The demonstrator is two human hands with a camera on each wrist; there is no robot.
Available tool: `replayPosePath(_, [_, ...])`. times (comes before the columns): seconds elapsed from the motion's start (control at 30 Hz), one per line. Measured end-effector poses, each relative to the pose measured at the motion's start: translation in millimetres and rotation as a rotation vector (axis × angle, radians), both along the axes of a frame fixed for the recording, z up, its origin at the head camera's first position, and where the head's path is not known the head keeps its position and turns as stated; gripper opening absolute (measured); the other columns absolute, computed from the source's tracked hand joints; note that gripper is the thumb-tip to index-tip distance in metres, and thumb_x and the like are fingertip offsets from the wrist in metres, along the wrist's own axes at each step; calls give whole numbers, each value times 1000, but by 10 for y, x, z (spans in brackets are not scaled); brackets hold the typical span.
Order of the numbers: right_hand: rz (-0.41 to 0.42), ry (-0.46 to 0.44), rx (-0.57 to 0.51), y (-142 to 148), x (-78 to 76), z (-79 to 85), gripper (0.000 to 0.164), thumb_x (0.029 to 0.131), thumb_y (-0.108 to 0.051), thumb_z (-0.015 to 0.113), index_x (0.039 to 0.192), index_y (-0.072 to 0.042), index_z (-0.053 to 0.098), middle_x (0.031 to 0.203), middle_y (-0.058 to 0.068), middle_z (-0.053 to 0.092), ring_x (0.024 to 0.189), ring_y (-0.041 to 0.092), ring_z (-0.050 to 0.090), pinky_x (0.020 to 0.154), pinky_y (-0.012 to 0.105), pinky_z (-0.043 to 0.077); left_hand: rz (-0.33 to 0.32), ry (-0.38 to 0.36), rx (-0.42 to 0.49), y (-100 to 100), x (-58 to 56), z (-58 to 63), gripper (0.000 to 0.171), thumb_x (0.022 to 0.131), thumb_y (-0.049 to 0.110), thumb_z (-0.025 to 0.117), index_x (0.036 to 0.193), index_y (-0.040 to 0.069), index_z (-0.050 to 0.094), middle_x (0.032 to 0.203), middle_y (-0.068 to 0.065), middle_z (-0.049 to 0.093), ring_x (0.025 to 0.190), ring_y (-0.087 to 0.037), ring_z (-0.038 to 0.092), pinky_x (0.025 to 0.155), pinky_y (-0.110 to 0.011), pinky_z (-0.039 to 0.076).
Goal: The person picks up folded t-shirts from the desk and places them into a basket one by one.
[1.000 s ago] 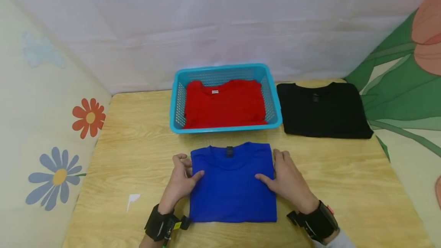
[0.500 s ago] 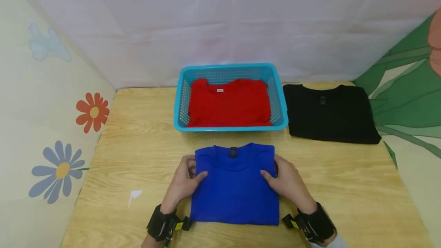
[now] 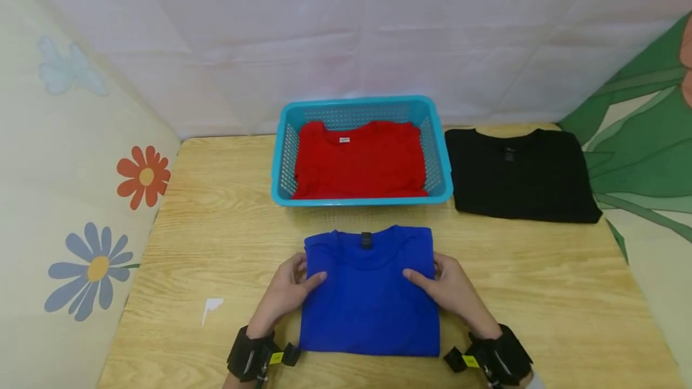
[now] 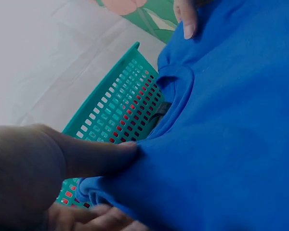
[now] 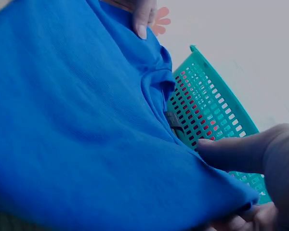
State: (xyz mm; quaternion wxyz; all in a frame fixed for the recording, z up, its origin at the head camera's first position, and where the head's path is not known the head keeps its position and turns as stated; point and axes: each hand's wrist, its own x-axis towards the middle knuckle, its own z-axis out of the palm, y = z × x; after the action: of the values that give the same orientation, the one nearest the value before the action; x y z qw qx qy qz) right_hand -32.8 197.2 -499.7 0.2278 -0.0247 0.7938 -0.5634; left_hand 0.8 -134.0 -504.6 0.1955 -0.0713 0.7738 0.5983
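Observation:
A folded blue T-shirt (image 3: 370,299), its dark neck label toward the basket, is held between both hands near the front of the table. My left hand (image 3: 286,286) pinches its left edge, thumb on top and fingers beneath. On the opposite edge my right hand (image 3: 453,287) grips it the same way. The left wrist view shows the left thumb (image 4: 106,156) pressing the cloth, with fingertips under it. In the right wrist view the right thumb (image 5: 231,153) lies over the shirt's edge. Some of the fingers are hidden under the fabric.
Behind the shirt stands a turquoise plastic basket (image 3: 362,202) with a folded red T-shirt (image 3: 359,164) inside. A folded black T-shirt (image 3: 521,179) lies right of the basket. A small white scrap (image 3: 212,305) is on the wooden table (image 3: 216,215) at left. A white cloth wall rises behind.
Both hands have slid their fingers under the blue T-shirt's side edges and now pinch it. The shirt has barely moved; the head view has shifted slightly.

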Motion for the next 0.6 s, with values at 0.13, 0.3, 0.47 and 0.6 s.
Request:
replayPosePath(0.13, [63, 15, -12, 20, 0, 16, 51, 96, -25, 71, 138, -1, 55, 122, 17, 69, 100, 20, 71, 78, 27, 59, -106, 41, 0, -39, 45, 44, 42, 99, 20, 65, 135, 5, 48, 123, -13, 68, 104, -23, 67, 85, -35, 57])
replayPosePath(0.3, [96, 15, -100, 32, 4, 37, 57, 100, -22, 64, 150, -5, 42, 138, 21, 59, 109, 23, 69, 81, 31, 59, -164, 60, -3, -47, 83, 118, 32, 102, 15, 60, 130, 10, 43, 127, -13, 66, 111, -26, 66, 88, -39, 57])
replayPosePath(0.47, [105, 40, -100, 52, 6, 71, 56, 102, -23, 60, 152, -7, 40, 141, 20, 56, 109, 22, 69, 82, 30, 59, -160, 70, -1, -30, 76, 165, 27, 102, 13, 59, 126, 12, 45, 125, -11, 68, 108, -26, 68, 84, -38, 58])
replayPosePath(0.6, [115, 88, -64, 57, -13, 124, 53, 104, -24, 58, 152, -9, 42, 143, 17, 55, 118, 28, 64, 86, 28, 57, -177, 94, 3, -38, 59, 221, 26, 103, 14, 59, 125, 13, 45, 125, -10, 68, 108, -25, 68, 82, -35, 59])
